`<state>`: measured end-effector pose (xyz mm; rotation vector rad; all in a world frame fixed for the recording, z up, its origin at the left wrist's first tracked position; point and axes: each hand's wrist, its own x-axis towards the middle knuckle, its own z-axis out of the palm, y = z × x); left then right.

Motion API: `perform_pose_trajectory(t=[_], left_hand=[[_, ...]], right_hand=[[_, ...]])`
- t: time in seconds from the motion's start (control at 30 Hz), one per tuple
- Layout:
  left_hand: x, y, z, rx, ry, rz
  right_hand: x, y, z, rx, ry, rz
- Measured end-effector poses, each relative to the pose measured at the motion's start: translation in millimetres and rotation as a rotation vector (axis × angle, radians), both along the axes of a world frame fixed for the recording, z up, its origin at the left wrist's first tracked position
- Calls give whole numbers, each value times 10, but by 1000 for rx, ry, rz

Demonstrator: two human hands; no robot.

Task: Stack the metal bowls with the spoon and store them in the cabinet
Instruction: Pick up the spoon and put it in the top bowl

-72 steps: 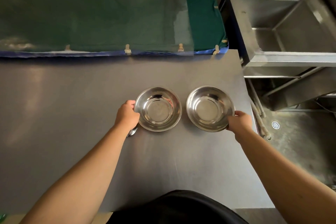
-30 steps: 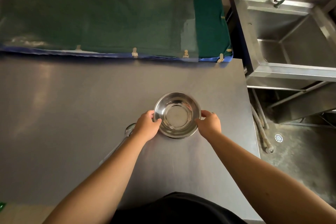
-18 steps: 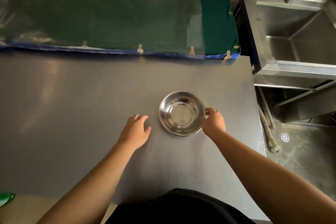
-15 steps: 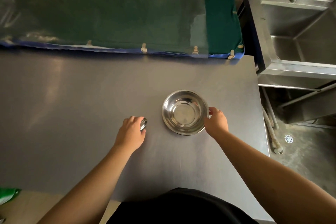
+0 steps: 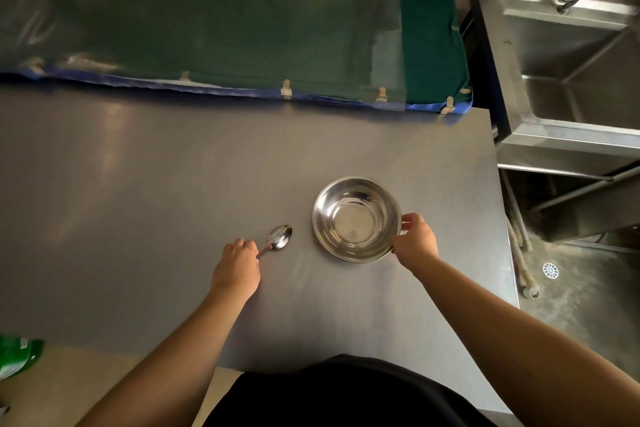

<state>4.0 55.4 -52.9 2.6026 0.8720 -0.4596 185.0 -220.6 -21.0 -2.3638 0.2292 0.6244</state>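
The two metal bowls sit nested as one stack on the grey table, right of centre. My right hand grips the stack's rim at its near right side. A metal spoon lies or hovers just left of the bowls, its scoop pointing away from me. My left hand is closed around the spoon's handle, which is mostly hidden under my fingers.
A green cloth with a blue edge covers the far side of the table. A steel sink stands to the right, past the table's right edge. Below it is concrete floor with a drain. A green packet lies at bottom left.
The two bowls, first side by side, were stacked into one. My left hand then left the stack, moved left and took hold of the spoon; its scoop now shows past my fingers.
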Motion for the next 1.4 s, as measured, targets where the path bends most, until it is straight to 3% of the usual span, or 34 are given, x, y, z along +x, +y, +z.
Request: perform_pose_trajectory(t=[0.3,0.6,1.13,1.4], left_hand=[[-144,91,202,-69,-125,193],[-9,-107,544,-167,-266,137],[391,-652,398,-176,-14,-114],[398,-658,331,-85,-35,-207]], right_hand=[[-269,50,-18,41,15,42],[-536,164,-31,79,49,63],[-773,123,-28,193,189,-35],[-805,82,-16,164,195,17]])
